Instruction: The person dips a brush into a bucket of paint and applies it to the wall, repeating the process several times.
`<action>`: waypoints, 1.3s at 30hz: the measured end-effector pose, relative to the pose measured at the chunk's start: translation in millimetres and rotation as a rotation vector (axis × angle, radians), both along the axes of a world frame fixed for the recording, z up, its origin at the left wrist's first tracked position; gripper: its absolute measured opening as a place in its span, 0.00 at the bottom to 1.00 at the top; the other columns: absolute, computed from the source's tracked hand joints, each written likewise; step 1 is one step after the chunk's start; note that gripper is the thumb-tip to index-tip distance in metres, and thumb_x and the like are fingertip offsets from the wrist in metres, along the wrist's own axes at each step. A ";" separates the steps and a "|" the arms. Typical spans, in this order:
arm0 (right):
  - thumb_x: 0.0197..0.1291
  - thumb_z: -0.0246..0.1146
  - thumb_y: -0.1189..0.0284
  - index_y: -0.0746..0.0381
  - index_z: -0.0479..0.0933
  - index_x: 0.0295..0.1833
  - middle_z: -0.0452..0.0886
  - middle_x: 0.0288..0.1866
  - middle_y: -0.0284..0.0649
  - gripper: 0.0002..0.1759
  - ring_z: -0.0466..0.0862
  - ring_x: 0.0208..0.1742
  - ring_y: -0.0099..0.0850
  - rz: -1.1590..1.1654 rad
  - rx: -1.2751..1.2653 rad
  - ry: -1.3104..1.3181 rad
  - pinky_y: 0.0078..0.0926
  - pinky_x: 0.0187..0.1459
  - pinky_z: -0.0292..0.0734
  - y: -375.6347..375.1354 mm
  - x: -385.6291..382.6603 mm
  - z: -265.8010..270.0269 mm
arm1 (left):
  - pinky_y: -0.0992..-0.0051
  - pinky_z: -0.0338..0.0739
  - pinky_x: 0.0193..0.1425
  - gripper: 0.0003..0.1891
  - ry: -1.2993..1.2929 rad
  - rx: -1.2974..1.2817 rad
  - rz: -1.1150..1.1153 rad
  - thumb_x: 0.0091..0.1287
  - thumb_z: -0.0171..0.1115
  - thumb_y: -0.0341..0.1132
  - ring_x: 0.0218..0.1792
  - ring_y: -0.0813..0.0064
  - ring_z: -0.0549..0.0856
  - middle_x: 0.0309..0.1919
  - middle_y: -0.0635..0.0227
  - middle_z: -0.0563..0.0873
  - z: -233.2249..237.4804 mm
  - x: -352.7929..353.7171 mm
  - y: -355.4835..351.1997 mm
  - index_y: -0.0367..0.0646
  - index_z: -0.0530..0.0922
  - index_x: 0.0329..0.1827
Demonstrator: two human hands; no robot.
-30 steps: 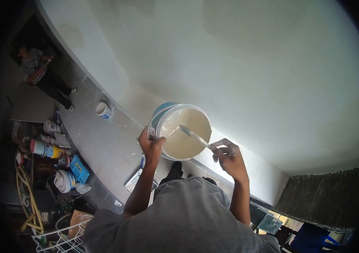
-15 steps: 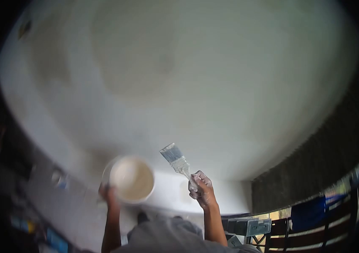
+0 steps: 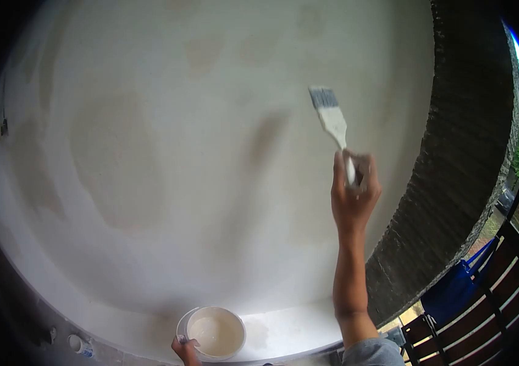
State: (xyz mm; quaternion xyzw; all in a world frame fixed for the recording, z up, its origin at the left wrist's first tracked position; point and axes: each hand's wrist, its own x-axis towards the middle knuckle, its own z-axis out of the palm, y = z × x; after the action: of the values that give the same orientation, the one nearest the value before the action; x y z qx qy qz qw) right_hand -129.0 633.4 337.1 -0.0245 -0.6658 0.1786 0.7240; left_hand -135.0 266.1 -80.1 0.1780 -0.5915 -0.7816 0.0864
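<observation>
My right hand (image 3: 357,183) is raised in front of the wall, its fingers closed round the handle of a white paintbrush (image 3: 332,119). The wide bristles point up and to the left, stained grey-white at the tip. Low in the view, my left hand (image 3: 186,349) grips the rim of a white bucket (image 3: 245,334) on its left side, with the wire handle beside it. Cream-white paint (image 3: 213,332) shows inside the bucket. Ahead stands the pale wall (image 3: 210,201), marked with several duller beige patches; the arm's shadow falls on it.
A dark, rough wall edge (image 3: 454,146) borders the pale wall on the right. Beyond it are a slatted dark gate (image 3: 503,274) and a blue bag (image 3: 451,293). An electrical box (image 3: 1,129) sits at the far left, and a white cup-like container (image 3: 76,343) lies low on the left.
My right hand has gone up and to the right with the paintbrush, arm now stretched toward the wall. The view has tilted up, so the bucket in my left hand appears lower.
</observation>
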 end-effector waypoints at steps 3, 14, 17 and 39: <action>0.62 0.65 0.74 0.65 0.74 0.36 0.78 0.21 0.44 0.08 0.77 0.19 0.31 -0.068 0.100 0.088 0.28 0.23 0.70 12.0 -19.4 41.7 | 0.73 0.64 0.24 0.12 0.048 -0.005 0.101 0.32 0.55 0.20 0.20 0.74 0.70 0.20 0.74 0.69 2.1 0.4 13.6 0.41 0.66 0.22; 0.58 0.63 0.76 0.68 0.74 0.34 0.80 0.23 0.51 0.06 0.80 0.22 0.46 -0.118 0.154 0.181 0.37 0.27 0.74 13.3 -57.7 148.5 | 0.73 0.68 0.29 0.16 0.003 -0.125 0.218 0.30 0.56 0.20 0.23 0.70 0.73 0.24 0.71 0.73 -11.8 -0.8 -5.8 0.37 0.70 0.27; 0.58 0.63 0.77 0.69 0.75 0.34 0.81 0.23 0.51 0.05 0.81 0.23 0.45 -0.106 0.119 0.037 0.38 0.29 0.75 7.5 -55.7 151.5 | 0.73 0.63 0.25 0.14 0.014 -0.129 0.272 0.31 0.55 0.20 0.21 0.73 0.70 0.21 0.73 0.70 -12.7 4.1 -11.4 0.40 0.67 0.24; 0.54 0.65 0.69 0.66 0.82 0.38 0.78 0.22 0.51 0.11 0.77 0.23 0.44 -0.041 0.094 0.004 0.39 0.30 0.72 13.1 -39.0 146.2 | 0.75 0.67 0.22 0.02 0.072 -0.092 0.106 0.53 0.55 0.24 0.18 0.76 0.75 0.18 0.67 0.79 -33.9 42.6 -29.8 0.40 0.72 0.26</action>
State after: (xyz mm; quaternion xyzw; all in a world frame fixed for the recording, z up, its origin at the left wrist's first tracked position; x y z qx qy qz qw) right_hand -167.9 646.5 483.4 -0.0039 -0.6713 0.1322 0.7293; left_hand -92.4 236.3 -113.9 0.1768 -0.6132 -0.7538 0.1568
